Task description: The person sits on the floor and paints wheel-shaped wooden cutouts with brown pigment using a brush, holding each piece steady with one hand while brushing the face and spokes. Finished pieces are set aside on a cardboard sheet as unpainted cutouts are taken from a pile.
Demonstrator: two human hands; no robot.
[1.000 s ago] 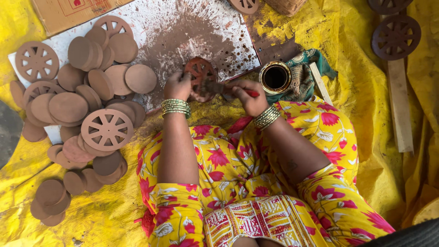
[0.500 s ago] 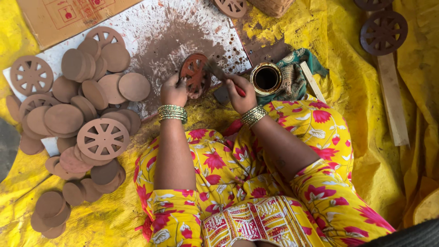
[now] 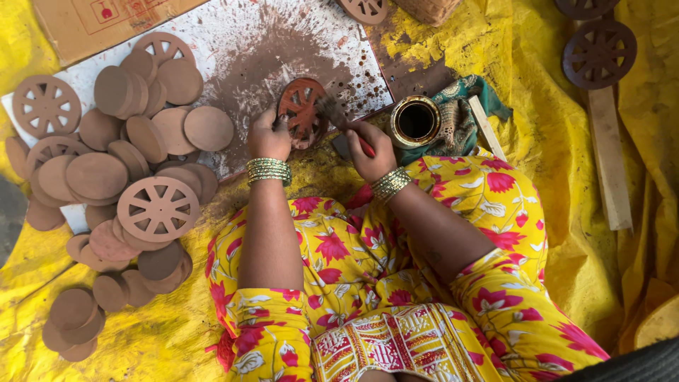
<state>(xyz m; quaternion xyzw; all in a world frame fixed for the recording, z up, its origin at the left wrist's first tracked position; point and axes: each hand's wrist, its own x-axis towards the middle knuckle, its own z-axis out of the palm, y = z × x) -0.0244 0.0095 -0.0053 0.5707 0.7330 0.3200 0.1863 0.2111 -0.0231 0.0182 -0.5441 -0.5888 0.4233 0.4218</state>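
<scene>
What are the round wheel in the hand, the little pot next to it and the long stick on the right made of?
The spoked wheel, held by the left hand, looks like clay or pressed board: matte where bare, with wet reddish-brown paint. The pot seems to be metal: its rim shines, with dark paint inside. The long stick looks like raw wood, pale and unpainted. The right hand holds a brush with a red handle.

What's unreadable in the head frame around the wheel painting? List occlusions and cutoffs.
- Lower edge of the brown spoked clay wheel: head view, hidden behind the left hand.
- Red-handled paintbrush: handle mostly buried in the right hand; bristles motion-blurred.
- Round brass-coloured paint pot: inside is dark, paint level unreadable.
- Pile of plain brown clay discs: overlapping, count unclear.
- Spoked wheel at top: cut off by frame edge.
</scene>
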